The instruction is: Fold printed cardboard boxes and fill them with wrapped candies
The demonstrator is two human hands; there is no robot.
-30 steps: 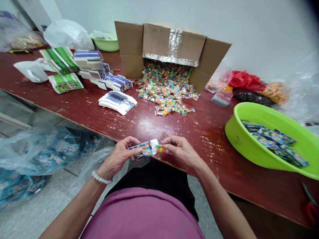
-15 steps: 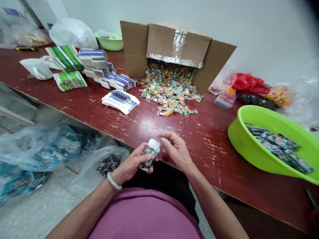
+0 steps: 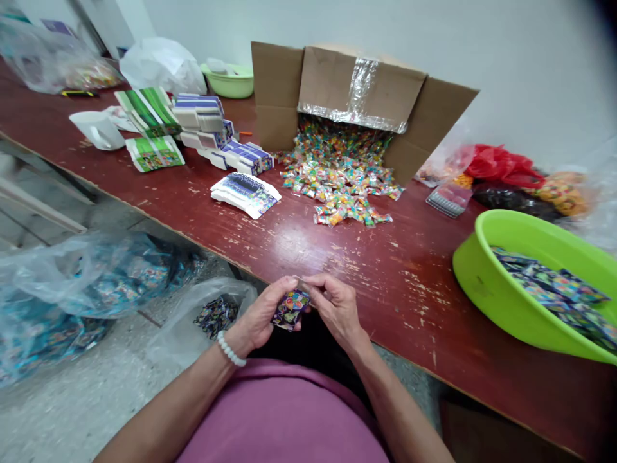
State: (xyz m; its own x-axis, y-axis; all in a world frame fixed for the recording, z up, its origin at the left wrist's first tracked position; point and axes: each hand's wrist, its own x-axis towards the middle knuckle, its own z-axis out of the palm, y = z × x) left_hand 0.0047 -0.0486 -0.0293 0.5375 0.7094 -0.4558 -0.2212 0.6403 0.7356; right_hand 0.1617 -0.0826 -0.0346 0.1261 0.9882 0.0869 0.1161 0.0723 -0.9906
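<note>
A small printed purple candy box (image 3: 292, 310) is held over my lap, close to the table's front edge. My left hand (image 3: 264, 315) is wrapped round its left side, with the thumb at the top. The fingers of my right hand (image 3: 336, 306) pinch the box's upper end, so its flap is hidden. Beyond my hands on the table lies a stack of flat printed cartons (image 3: 247, 193). Wrapped candies (image 3: 340, 173) spill out of a cardboard box (image 3: 277, 90) lying on its side.
A green basin (image 3: 482, 283) with dark printed packets (image 3: 554, 283) stands at the right. Bundled green cartons (image 3: 155, 153), purple cartons (image 3: 243, 156) and a white mug (image 3: 99, 130) are at the left. Plastic bags of packets (image 3: 120, 276) sit on the floor.
My right hand has come in from beside the box to its top. The white flap that stood up is now out of sight, and my left thumb has moved up to the top edge.
</note>
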